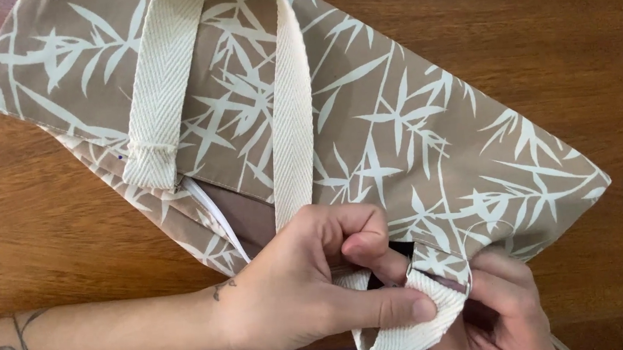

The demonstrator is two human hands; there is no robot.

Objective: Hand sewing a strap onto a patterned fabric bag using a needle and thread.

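Left hand (298,291) grip closed, thumb and forefinger pinching cream strap (411,315) at lower centre of frame. Right hand (503,308) at lower right, fingers curled around same strap loop by metal ring (468,283). Bag (397,138), tan with pale leaf print, lies flat across frame, zip (214,212) part open. Brown wooden surface (575,43) beneath; room not visible.

- Bare worktop (538,46) lies open at upper right and along the left edge.
- The leaf-print bag (366,119) and its webbing straps (289,125) block the frame's middle.
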